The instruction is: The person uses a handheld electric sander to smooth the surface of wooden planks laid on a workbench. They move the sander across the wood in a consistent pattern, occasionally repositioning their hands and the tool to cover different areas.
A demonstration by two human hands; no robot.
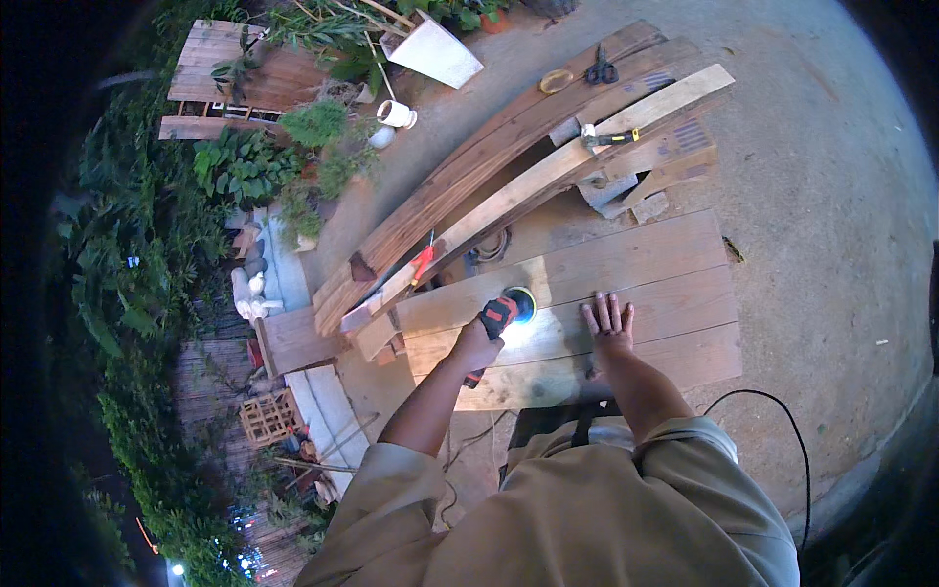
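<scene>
My left hand (pixel 478 346) is wrapped around the grip of a red and black power tool (pixel 500 314). Its round disc pad (pixel 521 304) meets the wooden panel (pixel 664 253), which is made of several planks side by side. Bright light falls on the wood beside the pad, and a paler patch lies around it. My right hand (pixel 610 329) rests palm down on the panel to the right, fingers spread, holding nothing.
Beyond the panel lie long planks (pixel 469 158) and a pale beam (pixel 528 180), bearing a hammer (pixel 609 138), scissors (pixel 601 70), a tape roll (pixel 555 81) and a red-handled tool (pixel 422 263). A black cable (pixel 796 433) curves over the concrete at right. Plants (pixel 242 165) border the left.
</scene>
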